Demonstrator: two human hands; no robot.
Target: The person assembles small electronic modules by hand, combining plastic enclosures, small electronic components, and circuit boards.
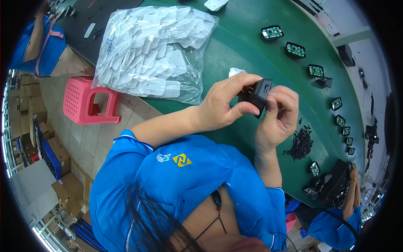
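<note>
Black plastic: the case (261, 94) in hand sits at about 2 o'clock from the centre of my head view, raised over a green bench (239, 40), its face with a rectangular port turned up to the right. From my remote station I record both hands together at it. Left hand (224, 101): clamped on the case, thumb below, fingers above. Right hand (278, 116): fingers curled, thumb and fingertips at the case's right edge; whether they pinch it or merely touch, I cannot tell. Taking the case as dial centre, I log a loose pile of small black parts (299, 143) at 5 o'clock, and a curved row of open black housings with green circuit boards (295, 50) running from 12 round to 4. A clear bag (195, 69) of white plates lies at 10; a pink stool (77, 101) stands at 9, beyond the bench. Farther off at 5, I note a co-worker's hand (354, 172) on a black box.
</note>
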